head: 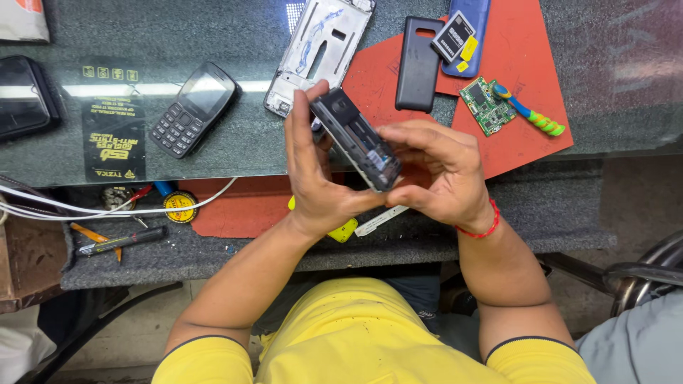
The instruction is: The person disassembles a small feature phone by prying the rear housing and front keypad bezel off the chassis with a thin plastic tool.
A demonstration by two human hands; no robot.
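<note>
A: What is the person wearing?
B: A bright yellow shirt (356, 334) with short sleeves; each sleeve ends in a thin dark trim at the cuff.
A: Anything on the arms?
B: The forearms are bare. A red thread band (484, 226) circles the right wrist.
A: And the hands?
B: Bare, no gloves; I see no rings.

Glass-topped counter (612, 64) at 12 o'clock, strip light reflected; grey carpeted shelf (555, 206) below; concrete floor (142, 334) at 7 o'clock.
</note>
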